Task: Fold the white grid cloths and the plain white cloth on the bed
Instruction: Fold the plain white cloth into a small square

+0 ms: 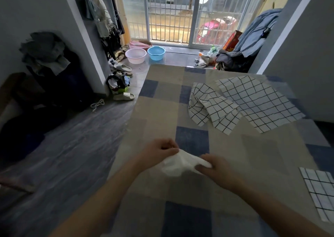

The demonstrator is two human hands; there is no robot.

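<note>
Here, left grip [159, 151] and right grip [213, 170] each pinching the blurred, bunched plain white cloth [179, 166].

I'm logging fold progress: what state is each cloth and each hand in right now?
plain white cloth: bunched, held between both hands above the bed
left hand: pinches one end of it
right hand: grips the other end
crumpled grid cloth: unfolded, rumpled
flat grid cloth: spread open
grid cloth at right edge: lies flat, partly out of view

Folded grid cloth [320, 191] cut off by right edge, plain white cloth [179, 164] motion-blurred, its ends hidden inside both hands' fingers.
</note>
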